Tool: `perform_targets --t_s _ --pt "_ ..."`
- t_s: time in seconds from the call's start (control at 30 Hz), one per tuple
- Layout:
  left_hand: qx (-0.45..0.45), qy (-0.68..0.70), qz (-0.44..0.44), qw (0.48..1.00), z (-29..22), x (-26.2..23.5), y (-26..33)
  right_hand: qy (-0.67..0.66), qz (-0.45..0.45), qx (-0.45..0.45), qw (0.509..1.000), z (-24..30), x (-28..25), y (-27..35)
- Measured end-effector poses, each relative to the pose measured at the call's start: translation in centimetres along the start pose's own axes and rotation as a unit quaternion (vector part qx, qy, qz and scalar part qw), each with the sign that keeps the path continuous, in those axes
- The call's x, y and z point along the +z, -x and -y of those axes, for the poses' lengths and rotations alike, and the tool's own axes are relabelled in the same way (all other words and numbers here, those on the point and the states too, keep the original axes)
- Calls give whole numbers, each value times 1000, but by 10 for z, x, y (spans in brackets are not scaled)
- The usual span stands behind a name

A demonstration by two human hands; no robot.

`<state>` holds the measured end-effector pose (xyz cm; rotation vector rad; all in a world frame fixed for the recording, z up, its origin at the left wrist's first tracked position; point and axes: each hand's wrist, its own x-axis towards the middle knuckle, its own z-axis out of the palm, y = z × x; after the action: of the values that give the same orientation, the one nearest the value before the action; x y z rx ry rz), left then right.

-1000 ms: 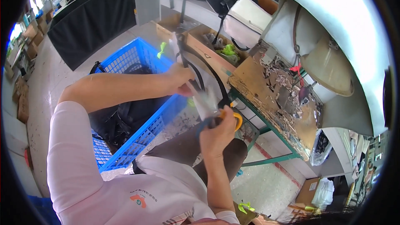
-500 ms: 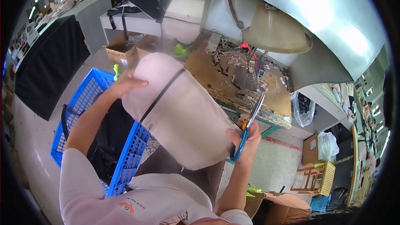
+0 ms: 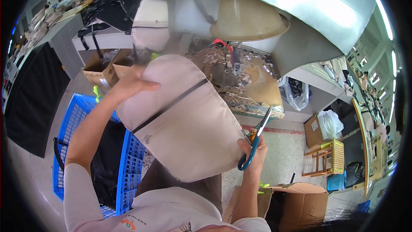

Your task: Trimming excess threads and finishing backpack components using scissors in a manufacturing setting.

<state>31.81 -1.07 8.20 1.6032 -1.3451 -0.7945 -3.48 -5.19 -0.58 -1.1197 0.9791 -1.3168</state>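
Black-striped beige fabric piece [image 3: 195, 124] above the lap [image 3: 150, 179], left hand [image 3: 134, 85] with fingers grasping its upper-left edge, right hand [image 3: 259, 151] gripping blue-handled scissors [image 3: 255, 144] at the piece's lower-right edge

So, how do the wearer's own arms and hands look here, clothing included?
Both the left hand and right hand are bare, with no glove, watch or bracelet visible. The left sleeve and right sleeve are short, pale and plain, leaving the forearms uncovered. They belong to a pale shirt with a small orange emblem on the front.
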Motion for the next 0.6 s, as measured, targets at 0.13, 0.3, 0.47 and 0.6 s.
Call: perform_targets --t_s 0.13,0.3,0.47,0.6 --pt "41 -87 1 995 -18 2 -34 -7 -10 16 1000 9 -5 -22" --pt "45 -90 -16 995 -21 8 -57 -4 5 14 1000 21 -8 -43" --pt "33 -69 -30 997 -17 6 -66 -7 14 28 999 30 -3 -56" --pt "50 -69 -32 996 -12 6 -76 -2 13 32 999 32 -3 -62"
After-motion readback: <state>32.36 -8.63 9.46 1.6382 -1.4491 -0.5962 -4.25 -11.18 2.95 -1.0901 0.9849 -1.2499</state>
